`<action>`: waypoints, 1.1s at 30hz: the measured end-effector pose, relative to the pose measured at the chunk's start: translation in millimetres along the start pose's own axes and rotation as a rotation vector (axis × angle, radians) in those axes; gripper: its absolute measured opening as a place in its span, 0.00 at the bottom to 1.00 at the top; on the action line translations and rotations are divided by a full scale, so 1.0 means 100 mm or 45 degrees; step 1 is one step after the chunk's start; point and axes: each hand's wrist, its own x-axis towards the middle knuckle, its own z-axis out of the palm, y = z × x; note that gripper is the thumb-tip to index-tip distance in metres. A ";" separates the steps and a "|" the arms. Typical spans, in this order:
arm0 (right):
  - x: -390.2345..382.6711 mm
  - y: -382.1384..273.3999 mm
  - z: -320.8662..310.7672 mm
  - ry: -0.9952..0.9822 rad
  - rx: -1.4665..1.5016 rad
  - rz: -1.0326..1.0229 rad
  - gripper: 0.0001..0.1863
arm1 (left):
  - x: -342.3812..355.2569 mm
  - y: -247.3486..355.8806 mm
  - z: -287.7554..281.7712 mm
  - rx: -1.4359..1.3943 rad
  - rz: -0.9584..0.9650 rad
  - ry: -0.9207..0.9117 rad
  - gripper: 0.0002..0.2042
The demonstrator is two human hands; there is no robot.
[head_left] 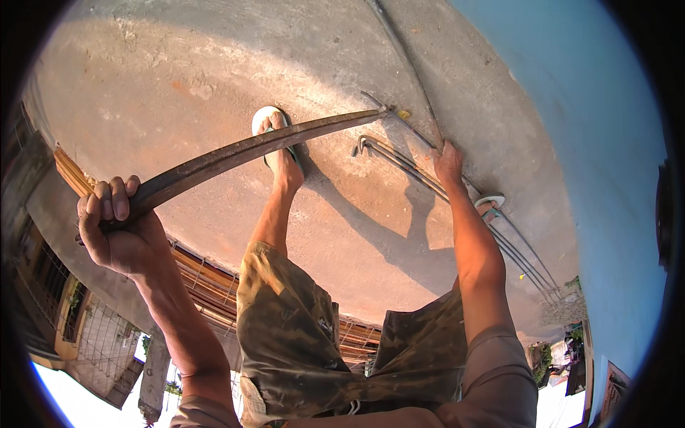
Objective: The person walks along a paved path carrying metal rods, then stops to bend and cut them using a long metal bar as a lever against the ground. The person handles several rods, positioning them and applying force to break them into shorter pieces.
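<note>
My left hand (128, 228) is closed around the near end of a long, dark, flat-sided bar (242, 153). That bar slants away to the right, and its far end meets a thin metal rod (408, 127) above the concrete. My right hand (448, 162) is closed round metal at the point where the thin rod and a longer dark rod (407, 53) from the far edge come together. Whether it grips one or both is hidden by the fingers. Just beneath that hand, several thin rods with hooked ends (389, 151) lie side by side on the floor.
My sandalled left foot (275, 132) stands beyond the bar; my right foot (489, 203) is beside the rods. A blue wall (599, 143) rises at the right. Behind me lie stacked long brown strips (207, 282) and wire mesh (107, 342). The concrete floor (178, 93) is partly sunlit.
</note>
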 end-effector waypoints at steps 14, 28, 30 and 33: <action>0.09 0.05 -0.20 -0.193 0.071 -0.009 0.28 | 0.47 -0.18 -0.29 -0.114 -0.068 0.065 0.09; -0.05 -0.07 -0.26 0.049 0.077 0.064 0.26 | 0.96 -0.41 -0.43 -0.126 -0.100 0.049 0.10; -0.27 -0.34 -0.57 -0.034 0.048 0.123 0.26 | 0.88 -0.40 -0.39 -0.110 -0.068 0.179 0.11; -0.85 -0.99 -1.35 -0.060 0.142 -0.044 0.27 | 0.82 -0.37 -0.33 -0.045 0.019 0.202 0.11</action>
